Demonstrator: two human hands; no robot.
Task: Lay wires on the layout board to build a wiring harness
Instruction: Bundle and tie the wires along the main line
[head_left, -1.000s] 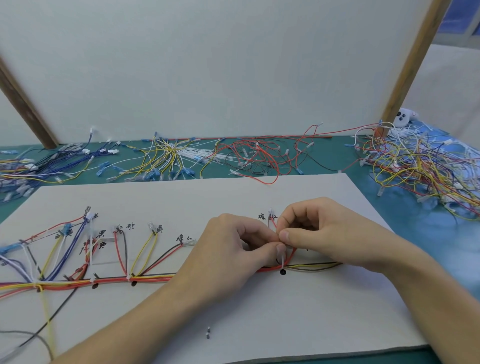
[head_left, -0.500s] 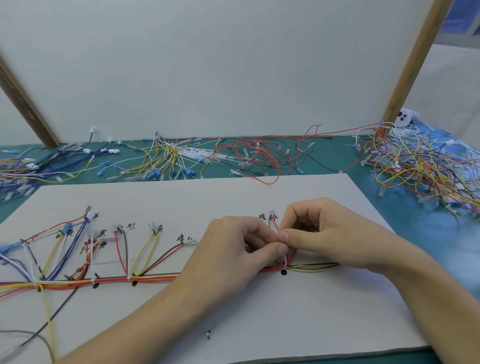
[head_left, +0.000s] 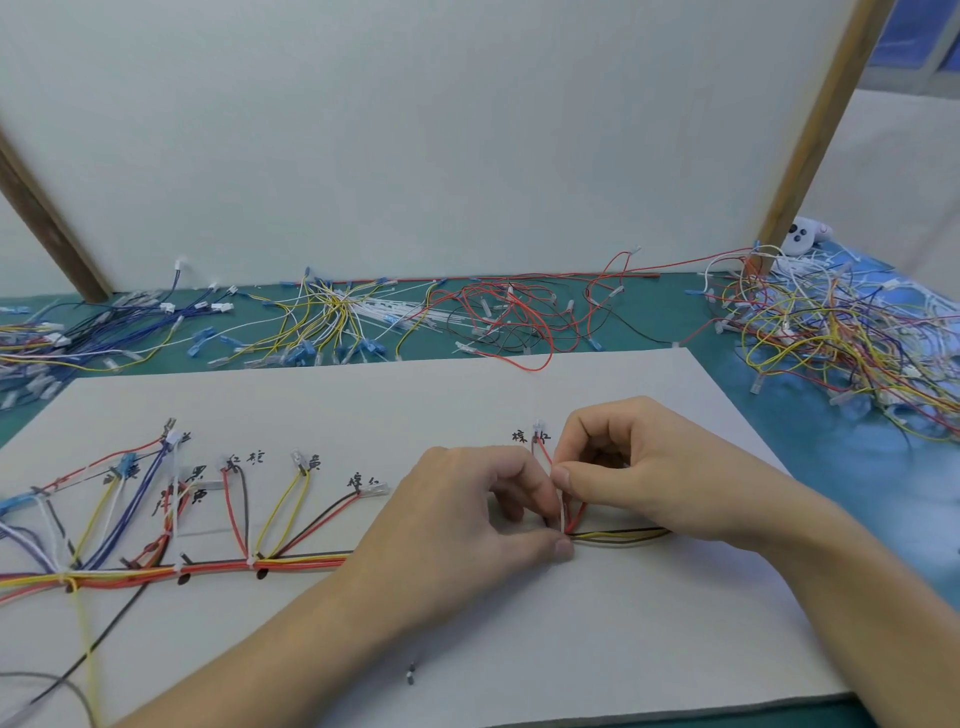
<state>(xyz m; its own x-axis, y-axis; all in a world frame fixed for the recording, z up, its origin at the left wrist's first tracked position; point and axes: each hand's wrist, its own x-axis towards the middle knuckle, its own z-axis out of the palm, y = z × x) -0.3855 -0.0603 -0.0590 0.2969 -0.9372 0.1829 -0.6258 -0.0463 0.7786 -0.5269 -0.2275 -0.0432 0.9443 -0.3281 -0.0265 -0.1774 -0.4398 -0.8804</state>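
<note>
Wiring workshop bench: loose wire piles (head_left: 337, 317), labelled layout board (head_left: 467, 395).

green bench top (head_left: 644, 332) carries a white layout board (head_left: 519, 395) lying flat at the near side. along the far edge, loose wire heaps rest on the green: blue wires (head_left: 130, 322) at left, yellow and white wires (head_left: 332, 317) next, red wires (head_left: 509, 317) mid-right. tangled mixed wires (head_left: 841, 332) lie on a blue sheet (head_left: 857, 457) right of the board.
</note>
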